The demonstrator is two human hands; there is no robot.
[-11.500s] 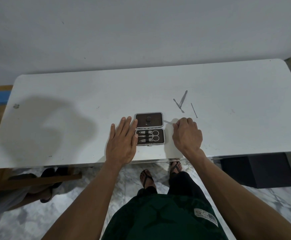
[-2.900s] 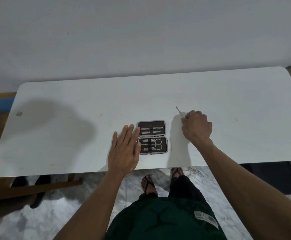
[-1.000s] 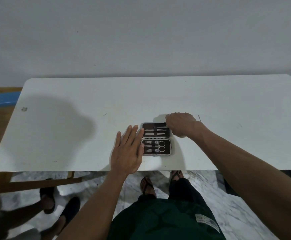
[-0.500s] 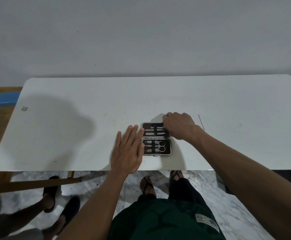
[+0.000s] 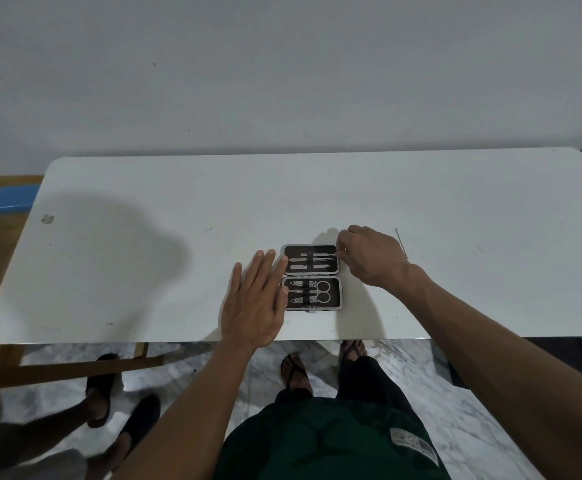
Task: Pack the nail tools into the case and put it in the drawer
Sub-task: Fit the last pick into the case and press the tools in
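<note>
Case [image 5: 312, 277] lies open flat on white table [image 5: 455, 271], near front edge, roughly mid-width. Two halves, hinge running L-R between them.

Far half: slim metal tools [image 5: 312, 262] lying L-R under a black strap. Near half: scissors [image 5: 320, 292] w/ loops toward the right, plus clippers [image 5: 301, 291], also strapped.

L hand [image 5: 254, 306]: flat, palm down, fingers straight and a bit spread, on the table at the case's left side. Fingertips touch/overlap left rim of both halves. Not gripping anything.

R hand [image 5: 372, 254]: at right end of far half, fingers curled, thumb + forefinger pinching the right tip of a thin tool [image 5: 317, 258] that lies across the far half. Can't tell if it's fully under the strap.

One thin pin-like tool [image 5: 401, 242] is loose on the table just behind/right of R hand, apart from the case, partly hidden by the wrist.

Bg: grey wall, marble floor, wearer's feet in sandals under the table edge. Second person's legs + dark shoes [image 5: 109, 393] at lower left. Drawer not visible.
</note>
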